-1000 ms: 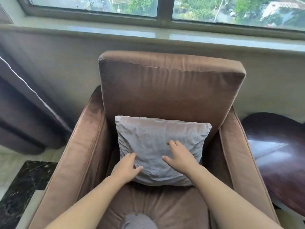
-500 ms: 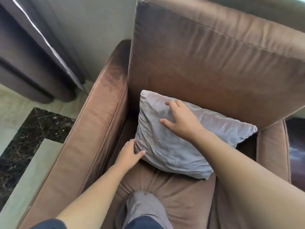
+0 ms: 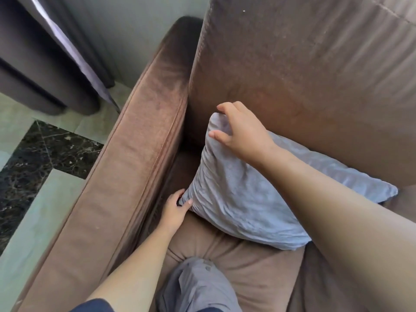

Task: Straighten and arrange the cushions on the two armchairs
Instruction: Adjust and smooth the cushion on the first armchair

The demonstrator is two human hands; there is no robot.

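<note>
Here, starting at the left, dark curtains (image 3: 45,64) hang beside the wall above a floor (image 3: 33,154) of pale tile and dark marble, and next comes the brown armchair's left armrest (image 3: 135,154). Just inside it, the left hand (image 3: 174,210) pinches the lower left corner of the grey cushion (image 3: 247,203), thumb on the front face and fingers tucked behind. The cushion itself leans tilted against the armchair's back cushion (image 3: 304,75), its bottom edge resting on the seat cushion (image 3: 247,266) (whose fabric is puckered into folds near a knee in grey trousers). Further right, the right hand (image 3: 238,131) grips the cushion's upper left corner, fingers curled over the top edge and thumb spread on the front. The cushion's far right corner pokes out toward the right side of the chair, so it sits skewed rather than square. Judging from this, the task is at an early stage: this cushion is being squared up but is not yet straight or centred, its cover is creased, and the second armchair is out of view, so nothing can be said of its state.
</note>
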